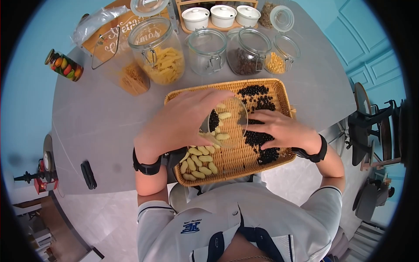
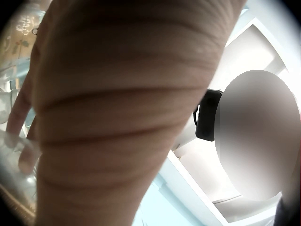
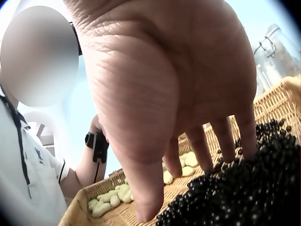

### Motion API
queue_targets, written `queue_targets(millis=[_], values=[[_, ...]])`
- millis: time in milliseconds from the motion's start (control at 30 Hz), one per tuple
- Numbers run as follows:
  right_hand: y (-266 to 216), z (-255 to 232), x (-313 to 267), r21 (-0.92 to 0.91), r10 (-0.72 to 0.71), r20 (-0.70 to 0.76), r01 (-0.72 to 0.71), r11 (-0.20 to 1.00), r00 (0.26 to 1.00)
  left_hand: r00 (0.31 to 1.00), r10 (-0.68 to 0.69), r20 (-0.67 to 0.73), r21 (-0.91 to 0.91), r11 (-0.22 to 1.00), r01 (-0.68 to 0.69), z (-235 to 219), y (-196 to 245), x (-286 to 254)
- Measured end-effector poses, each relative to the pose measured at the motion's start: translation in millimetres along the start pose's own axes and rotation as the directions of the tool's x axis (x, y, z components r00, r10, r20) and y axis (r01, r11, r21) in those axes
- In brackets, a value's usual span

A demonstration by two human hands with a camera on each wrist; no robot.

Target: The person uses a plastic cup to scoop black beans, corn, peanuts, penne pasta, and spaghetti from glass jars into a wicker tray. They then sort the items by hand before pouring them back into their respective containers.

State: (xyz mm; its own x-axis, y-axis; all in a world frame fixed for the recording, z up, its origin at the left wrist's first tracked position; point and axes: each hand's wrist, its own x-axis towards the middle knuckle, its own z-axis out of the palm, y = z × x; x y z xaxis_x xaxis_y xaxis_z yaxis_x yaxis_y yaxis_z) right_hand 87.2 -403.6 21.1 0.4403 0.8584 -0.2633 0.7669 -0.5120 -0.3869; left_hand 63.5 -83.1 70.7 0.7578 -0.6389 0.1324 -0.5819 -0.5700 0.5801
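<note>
My left hand point(image 1: 185, 115) grips a clear round container point(image 1: 239, 114), tipped with its mouth to the right over a wicker basket point(image 1: 233, 172). Some black beans point(image 1: 213, 120) are inside it. In the left wrist view, the left hand's wrist point(image 2: 113, 108) hides most of the container. My right hand point(image 1: 281, 129) reaches into loose black beans point(image 1: 258, 139) along the basket's right side. Its fingers point(image 3: 199, 146) point down, spread and nearly straight, at the edge of the bean pile in the right wrist view. Peanuts in their shells point(image 1: 198, 163) lie in the left part of the basket.
Behind the basket stand a jar of penne point(image 1: 163, 63), an empty clip-top jar point(image 1: 207, 54), a jar of dark pieces point(image 1: 245, 61) and a jar of corn kernels point(image 1: 276, 63). White lidded pots point(image 1: 223, 17) stand farther back. A black object point(image 1: 88, 174) lies at left.
</note>
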Motion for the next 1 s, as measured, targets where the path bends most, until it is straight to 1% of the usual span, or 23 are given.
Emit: queue_targets(millis=[100, 133, 167, 233, 300, 333, 467, 633, 733, 933, 1000], values=[[-7, 7, 1, -0.079, -0.022, 0.036, 0.025, 0.997, 0.999, 1.0, 0.011, -0.014, -0.005, 1.0, -0.012, 0, 2, -2], [-5, 12, 3, -0.055, -0.027, 0.051, 0.03, 0.998, 0.998, 1.0, 0.004, -0.012, -0.003, 1.0, -0.004, 0, 3, -2], [-7, 13, 4, -0.088, -0.044, 0.021, 0.046, 0.995, 0.999, 1.0, -0.004, -0.005, -0.005, 1.0, 0.004, 0, 4, -1], [-6, 14, 5, -0.095, -0.06, -0.026, 0.057, 0.994, 0.998, 1.0, -0.011, 0.002, -0.006, 1.0, 0.011, 1, 4, -1], [-4, 16, 5, -0.097, -0.088, -0.106, 0.078, 0.992, 0.99, 1.0, -0.005, 0.002, -0.002, 1.0, 0.005, 1, 3, -1], [-3, 17, 5, -0.1, -0.084, -0.109, 0.073, 0.992, 0.99, 0.999, -0.033, 0.03, -0.057, 0.998, 0.035, 1, 4, 0], [4, 21, 5, -0.111, -0.09, -0.149, 0.074, 0.991, 0.985, 1.0, -0.017, 0.021, -0.036, 0.999, 0.018, 2, 3, 0], [9, 19, 11, -0.069, -0.087, -0.15, 0.078, 0.995, 0.985, 1.0, 0.016, 0.0, 0.042, 0.999, -0.016, 2, 3, 1], [12, 18, 17, -0.031, -0.074, -0.14, 0.07, 0.997, 0.987, 0.999, 0.023, -0.049, -0.019, 1.0, -0.024, 7, -2, 1], [17, 16, 24, 0.102, 0.013, -0.12, -0.001, 0.995, 0.993, 0.998, 0.027, -0.057, -0.021, 0.999, -0.028, 7, -4, 1], [17, 14, 23, 0.149, 0.034, -0.115, -0.016, 0.989, 0.993, 0.999, 0.005, -0.041, -0.035, 0.999, -0.006, 7, -4, 1]])
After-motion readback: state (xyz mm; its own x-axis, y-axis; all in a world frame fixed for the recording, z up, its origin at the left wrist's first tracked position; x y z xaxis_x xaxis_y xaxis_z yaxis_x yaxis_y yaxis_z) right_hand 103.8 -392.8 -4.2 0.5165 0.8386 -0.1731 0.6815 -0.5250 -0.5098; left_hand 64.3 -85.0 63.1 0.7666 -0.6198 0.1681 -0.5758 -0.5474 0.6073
